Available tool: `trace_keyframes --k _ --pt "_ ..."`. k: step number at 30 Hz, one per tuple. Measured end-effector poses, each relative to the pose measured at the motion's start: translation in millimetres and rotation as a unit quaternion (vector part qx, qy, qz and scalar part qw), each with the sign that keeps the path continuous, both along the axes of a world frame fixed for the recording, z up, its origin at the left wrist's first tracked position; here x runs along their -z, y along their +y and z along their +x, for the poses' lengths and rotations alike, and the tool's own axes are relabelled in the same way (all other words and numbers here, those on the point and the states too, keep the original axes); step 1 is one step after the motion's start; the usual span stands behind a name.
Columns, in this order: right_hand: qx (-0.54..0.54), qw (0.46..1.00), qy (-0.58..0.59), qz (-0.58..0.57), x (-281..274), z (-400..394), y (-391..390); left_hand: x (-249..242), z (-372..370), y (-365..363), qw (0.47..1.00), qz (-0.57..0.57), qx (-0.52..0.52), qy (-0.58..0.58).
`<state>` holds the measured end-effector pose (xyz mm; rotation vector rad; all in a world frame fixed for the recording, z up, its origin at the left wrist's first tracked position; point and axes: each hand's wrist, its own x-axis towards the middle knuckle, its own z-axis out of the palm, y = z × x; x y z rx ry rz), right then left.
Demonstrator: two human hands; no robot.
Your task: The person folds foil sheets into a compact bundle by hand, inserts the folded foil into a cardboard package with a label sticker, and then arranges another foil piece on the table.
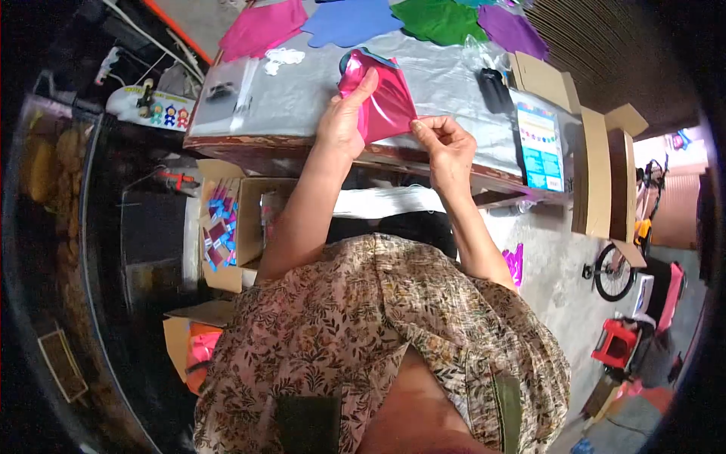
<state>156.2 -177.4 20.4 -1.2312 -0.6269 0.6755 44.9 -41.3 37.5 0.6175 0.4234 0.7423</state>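
Note:
A shiny pink pouch point(389, 102) with a blue item showing at its top is held above the table's front edge. My left hand point(344, 117) grips its left side, thumb across the front and fingers behind. My right hand point(446, 147) pinches its lower right corner between thumb and finger. Behind the pouch, a pink cloth piece point(261, 30), a blue one point(352, 23), a green one point(439, 21) and a purple one point(513, 32) lie along the far side of the table point(295, 106). A small white bundle point(283, 59) sits left of the pouch.
At the table's right are a black object point(495, 91), a printed blue-and-white package point(541, 147) and open cardboard boxes point(597, 174). Below the table at left, a box point(219, 227) holds small colourful packets. A wheel point(614, 272) and a red object point(614, 344) stand on the floor at right.

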Motion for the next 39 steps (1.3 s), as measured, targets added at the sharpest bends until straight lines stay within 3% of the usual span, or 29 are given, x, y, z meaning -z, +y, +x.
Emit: trace_keyframes --k 5,8,13,16,21,24,27,33,36,39 --pt "0.026 0.999 0.020 -0.027 1 -19 -3 6 -16 0 1.000 -0.014 0.002 0.020" --pt "0.035 0.998 0.052 0.016 0 -33 3 5 -27 5 0.999 -0.031 0.004 0.034" --pt "0.017 0.998 0.044 -0.032 -12 -42 5 4 -36 17 0.998 0.011 0.030 0.062" --pt "0.012 0.990 -0.078 -0.120 -26 -36 3 -2 -34 14 0.993 0.030 0.084 0.082" --pt "-0.004 0.997 0.008 -0.078 -19 -20 -1 -5 -27 7 0.976 0.054 0.188 0.091" --pt "0.062 0.994 0.084 -0.044 -13 -20 2 -9 -28 11 0.967 0.062 0.230 0.091" --pt "0.083 0.988 0.130 -0.001 -17 -10 2 -12 -41 9 0.941 0.136 0.309 0.022" --pt "0.037 0.981 0.188 0.023 -19 0 1 6 -49 1 0.948 0.134 0.286 0.040" --pt "0.038 0.991 0.130 0.018 -25 -4 -4 1 -52 -9 0.951 0.130 0.281 0.015" --pt "0.044 0.996 0.072 -0.005 -40 -13 -10 -11 -43 -17 0.973 0.140 0.183 -0.009"
